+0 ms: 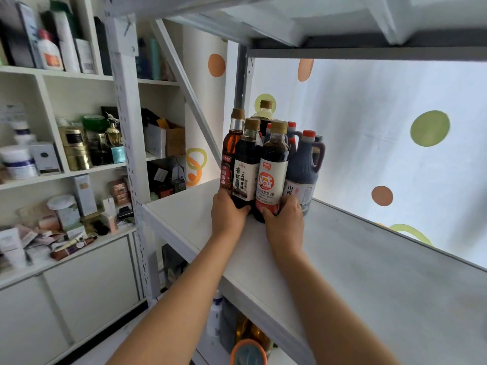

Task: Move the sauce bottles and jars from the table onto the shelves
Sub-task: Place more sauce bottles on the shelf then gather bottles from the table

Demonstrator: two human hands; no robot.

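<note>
Two bare forearms reach up to a white shelf (342, 259), where the left hand (228, 214) curls round the base of a dark soy sauce bottle (245, 164) labelled "有机" and the right hand (283, 222) grips the foot of a red-labelled bottle (272, 169) marked "减" and "生抽". The glass is likely heavy, slick and breakable, so a low, firm hold looks wise. Beside them stands a sesame oil bottle (228, 156); behind, handled vinegar jugs (304, 164) reading "山西".
</note>
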